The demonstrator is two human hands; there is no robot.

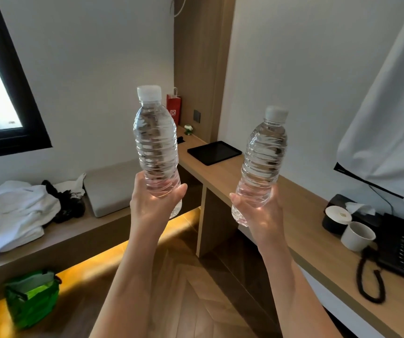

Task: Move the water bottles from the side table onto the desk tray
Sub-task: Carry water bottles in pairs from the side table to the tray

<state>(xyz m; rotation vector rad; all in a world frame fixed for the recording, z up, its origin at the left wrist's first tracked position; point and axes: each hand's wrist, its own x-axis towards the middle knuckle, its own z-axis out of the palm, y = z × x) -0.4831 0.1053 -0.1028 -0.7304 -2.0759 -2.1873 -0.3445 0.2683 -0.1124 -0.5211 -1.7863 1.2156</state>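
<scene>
I hold two clear water bottles with white caps up in the air, both upright. My left hand (151, 206) grips the lower part of the left water bottle (156, 140). My right hand (260, 215) grips the base of the right water bottle (265, 152), which tilts slightly right. Between and beyond the bottles, a flat black tray (214, 152) lies bare on the wooden desk (301, 211) along the right wall. The side table is not in view.
On the desk's near end stand a black telephone (403, 250), a white cup (357, 236), a black tissue box (349, 206) and a lidded cup (337, 219). A red paper bag (174, 107) stands at the desk's far end. White clothes (13, 211) lie on the low bench; a green bag (32, 298) sits on the floor.
</scene>
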